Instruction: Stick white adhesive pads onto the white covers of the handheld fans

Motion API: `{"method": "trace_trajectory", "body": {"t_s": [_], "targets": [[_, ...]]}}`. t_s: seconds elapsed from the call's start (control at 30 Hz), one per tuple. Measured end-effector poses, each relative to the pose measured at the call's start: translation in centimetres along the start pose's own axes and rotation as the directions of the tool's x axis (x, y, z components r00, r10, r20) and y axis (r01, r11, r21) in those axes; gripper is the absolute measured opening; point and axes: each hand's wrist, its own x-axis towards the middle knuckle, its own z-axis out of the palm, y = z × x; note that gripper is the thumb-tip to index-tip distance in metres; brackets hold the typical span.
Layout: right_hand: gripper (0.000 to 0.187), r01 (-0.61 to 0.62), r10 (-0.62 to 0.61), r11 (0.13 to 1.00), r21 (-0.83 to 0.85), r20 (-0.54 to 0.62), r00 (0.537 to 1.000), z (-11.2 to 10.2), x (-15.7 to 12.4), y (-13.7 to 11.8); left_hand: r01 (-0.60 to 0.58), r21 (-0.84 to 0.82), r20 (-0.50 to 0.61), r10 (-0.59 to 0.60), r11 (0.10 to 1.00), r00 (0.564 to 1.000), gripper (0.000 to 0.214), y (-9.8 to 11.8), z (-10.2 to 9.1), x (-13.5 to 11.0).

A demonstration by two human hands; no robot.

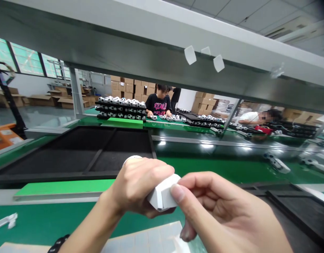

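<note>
My left hand (137, 184) wraps around a small white panelled ball (162, 193), and most of the ball is hidden by my fingers. The angular white panels show between my hands. My right hand (217, 207) pinches the ball's exposed side, with the thumb pressed on a panel and the fingers curled beneath. Below my hands, a sheet of pale square-cut pieces (148, 240) lies on the green bench surface (72, 218).
A black divided tray (72, 151) and a green belt lie ahead. Beyond, a seated person (158, 103) works behind racks of black-and-white balls (121, 109). Another person (253, 117) leans at the right. An overhead metal shelf edge (151, 45) carries stuck white pieces.
</note>
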Motion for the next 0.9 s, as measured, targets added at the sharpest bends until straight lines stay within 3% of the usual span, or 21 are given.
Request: {"method": "trace_trajectory", "body": {"t_s": [0.2, 0.37, 0.9], "targets": [[0.019, 0.013, -0.014, 1.0, -0.026, -0.022, 1.0, 0.21, -0.49, -0.21, 0.007, 0.011, -0.013, -0.007, 1.0, 1.0, 0.033, 0.17, -0.04, -0.11], [0.015, 0.033, -0.033, 0.999, -0.03, -0.014, 0.999, 0.17, -0.8, -0.28, -0.004, 0.033, -0.038, 0.005, 0.999, 0.999, 0.024, 0.4, -0.28, 0.14], [0.02, -0.003, -0.006, 0.99, -0.144, -0.059, 0.998, 0.14, -0.53, -0.43, -0.023, 0.025, -0.039, 0.024, 0.999, 0.999, 0.023, 0.18, -0.27, -0.05]]}}
